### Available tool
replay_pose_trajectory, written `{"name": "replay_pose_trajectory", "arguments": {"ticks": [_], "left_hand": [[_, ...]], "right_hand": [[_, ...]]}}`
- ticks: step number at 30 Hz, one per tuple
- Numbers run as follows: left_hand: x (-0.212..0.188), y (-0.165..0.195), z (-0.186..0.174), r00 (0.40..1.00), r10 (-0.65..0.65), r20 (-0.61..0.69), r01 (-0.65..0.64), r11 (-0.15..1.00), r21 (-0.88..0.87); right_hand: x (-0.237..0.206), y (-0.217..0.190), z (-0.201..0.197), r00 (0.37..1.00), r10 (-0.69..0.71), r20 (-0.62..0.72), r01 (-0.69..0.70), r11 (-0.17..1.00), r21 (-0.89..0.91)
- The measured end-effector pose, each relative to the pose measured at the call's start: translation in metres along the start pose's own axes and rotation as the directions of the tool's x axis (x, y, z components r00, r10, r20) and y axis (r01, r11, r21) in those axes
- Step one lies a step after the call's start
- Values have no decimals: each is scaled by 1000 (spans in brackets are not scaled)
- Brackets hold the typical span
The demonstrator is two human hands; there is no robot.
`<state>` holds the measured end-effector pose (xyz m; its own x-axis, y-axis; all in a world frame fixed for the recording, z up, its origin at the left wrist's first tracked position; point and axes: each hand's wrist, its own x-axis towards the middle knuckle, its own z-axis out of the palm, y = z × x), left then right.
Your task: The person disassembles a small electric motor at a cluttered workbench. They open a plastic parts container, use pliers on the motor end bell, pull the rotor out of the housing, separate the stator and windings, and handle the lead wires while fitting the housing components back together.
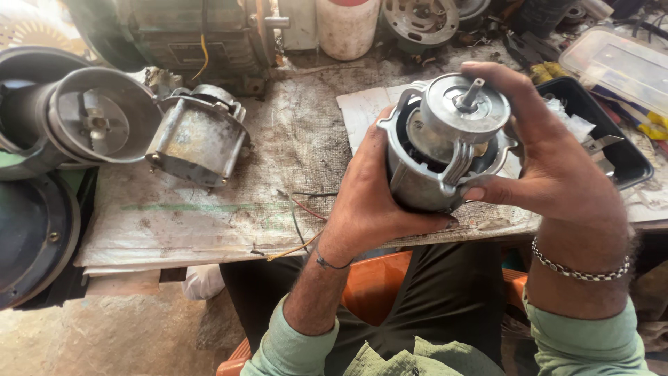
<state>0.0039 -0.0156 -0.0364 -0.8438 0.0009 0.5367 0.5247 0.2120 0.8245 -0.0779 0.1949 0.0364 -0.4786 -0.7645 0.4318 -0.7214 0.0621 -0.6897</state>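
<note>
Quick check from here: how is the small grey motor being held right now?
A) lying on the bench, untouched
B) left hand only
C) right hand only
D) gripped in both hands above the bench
D: the left hand cups the motor from below and behind while the right hand wraps its shaft end.

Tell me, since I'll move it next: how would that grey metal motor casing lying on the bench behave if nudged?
The motor casing is probably heavy for its size, being bare metal. It lies on its rounded side, so it may roll a little, though its lugs and the rough bench cover should stop it. It looks rigid.
</note>
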Motion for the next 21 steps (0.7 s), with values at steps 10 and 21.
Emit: {"name": "replay_pose_trajectory", "arguments": {"ticks": [10, 21], "left_hand": [[2, 4, 5, 998, -13, -55, 6, 990, -138], [8, 12, 7, 1000, 2, -21, -5, 984, -176]], "right_hand": [[-4, -8, 11, 998, -29, -54, 29, 999, 12], [-185, 152, -138, 579, 236, -781, -704, 627, -332]]}}
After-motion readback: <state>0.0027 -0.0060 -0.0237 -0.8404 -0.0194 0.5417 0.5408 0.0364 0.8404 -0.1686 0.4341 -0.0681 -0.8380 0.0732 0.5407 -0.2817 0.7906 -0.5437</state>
